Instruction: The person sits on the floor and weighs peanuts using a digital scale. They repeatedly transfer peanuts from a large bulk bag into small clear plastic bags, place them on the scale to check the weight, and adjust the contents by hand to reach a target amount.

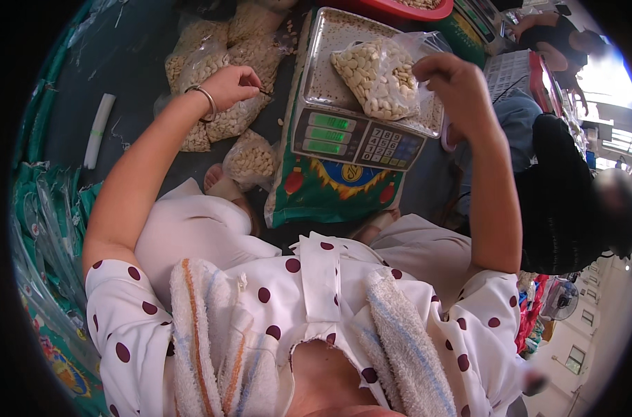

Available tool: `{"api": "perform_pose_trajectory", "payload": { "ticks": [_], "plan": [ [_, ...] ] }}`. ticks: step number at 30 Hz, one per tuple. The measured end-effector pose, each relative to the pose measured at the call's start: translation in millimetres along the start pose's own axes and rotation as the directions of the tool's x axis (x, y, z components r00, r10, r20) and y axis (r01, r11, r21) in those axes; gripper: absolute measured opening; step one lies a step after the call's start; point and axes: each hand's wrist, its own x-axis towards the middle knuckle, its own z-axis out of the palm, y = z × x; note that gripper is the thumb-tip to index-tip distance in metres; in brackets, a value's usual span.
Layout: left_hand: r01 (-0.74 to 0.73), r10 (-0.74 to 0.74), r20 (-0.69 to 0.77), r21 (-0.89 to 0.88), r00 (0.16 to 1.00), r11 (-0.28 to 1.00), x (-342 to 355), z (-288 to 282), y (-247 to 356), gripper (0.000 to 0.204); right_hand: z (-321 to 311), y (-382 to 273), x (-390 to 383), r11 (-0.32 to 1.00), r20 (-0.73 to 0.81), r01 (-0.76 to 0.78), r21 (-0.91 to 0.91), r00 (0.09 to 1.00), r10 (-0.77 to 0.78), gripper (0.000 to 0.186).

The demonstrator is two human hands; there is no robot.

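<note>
A clear plastic bag of pale, flat beans or seeds (pixel 378 78) lies tilted on the metal pan of a digital scale (pixel 324 85). Bent over the right side of this bag is my right hand (pixel 453 80), its fingers loosely curled and apart, close to the loose plastic mouth. Nothing shows in those fingers, though their undersides are partly hidden. My left hand (pixel 231 89), with a bracelet at the wrist, hovers over several filled bags (pixel 250 59). Its thumb and bent fingers stand a little apart, and I see nothing held.
Under the scale is a green printed sack (pixel 323 198). A small filled bag (pixel 250 160) sits by my foot. Beyond the scale is a red basin (pixel 416 8). Green sacks (pixel 48 229) pile at the left, near a white roll (pixel 99 131). A person in black (pixel 562 201) is close on the right.
</note>
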Motion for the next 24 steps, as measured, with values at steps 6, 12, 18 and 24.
{"api": "perform_pose_trajectory", "payload": {
  "ticks": [6, 12, 18, 24],
  "plan": [
    [-0.027, 0.026, 0.020, 0.026, 0.999, 0.999, 11, 6, 12, 0.015, 19, 33, 61, 0.897, 0.322, -0.251, -0.364, 0.870, 0.374, 0.025],
    [-0.035, 0.034, -0.002, -0.005, 0.999, 0.999, 5, 2, 7, 0.017, 55, 117, 72, 0.798, 0.232, 0.303, -0.521, 0.950, -0.208, 0.020],
    [0.019, -0.019, -0.004, -0.017, 1.000, 1.000, 3, 0, 6, 0.016, 20, 58, 49, 0.902, 0.159, -0.413, -0.130, 0.889, 0.430, 0.018],
    [-0.016, 0.016, 0.007, 0.033, 1.000, 0.999, 5, 1, 14, 0.017, 2, 38, 17, 0.930, 0.074, -0.348, 0.120, 0.937, 0.341, 0.021]
  ]
}}
